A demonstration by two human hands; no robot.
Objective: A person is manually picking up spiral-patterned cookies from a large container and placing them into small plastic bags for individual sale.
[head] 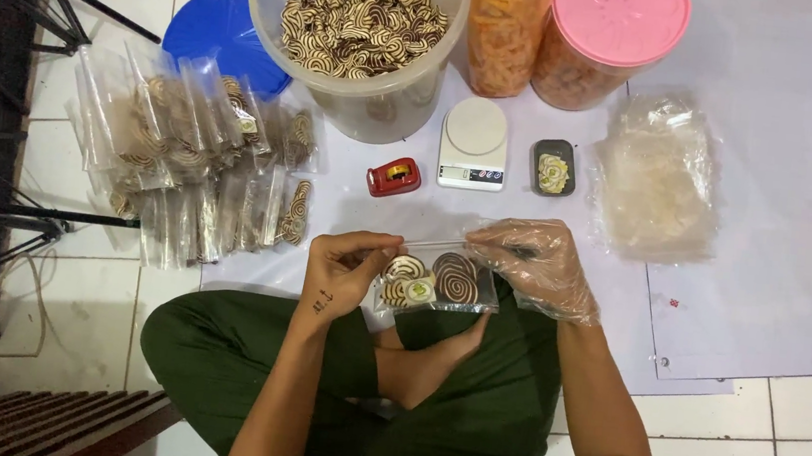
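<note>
Sealing step: left hand (341, 270) & gloved right hand (535, 260) pinch the cookie bag (439, 280) top w/ fingers closed; next, prob. press along the strip.

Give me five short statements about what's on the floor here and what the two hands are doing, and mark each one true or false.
1. Both hands hold a small clear bag of swirl cookies. True.
2. The left hand wears a plastic glove. False: it is bare; the right hand is gloved.
3. The kitchen scale has cookies on it. False: its plate is bare.
4. The big clear tub holds swirl cookies. True.
5. The pile of filled bags lies right of the scale. False: it lies left, by the blue lid.
</note>
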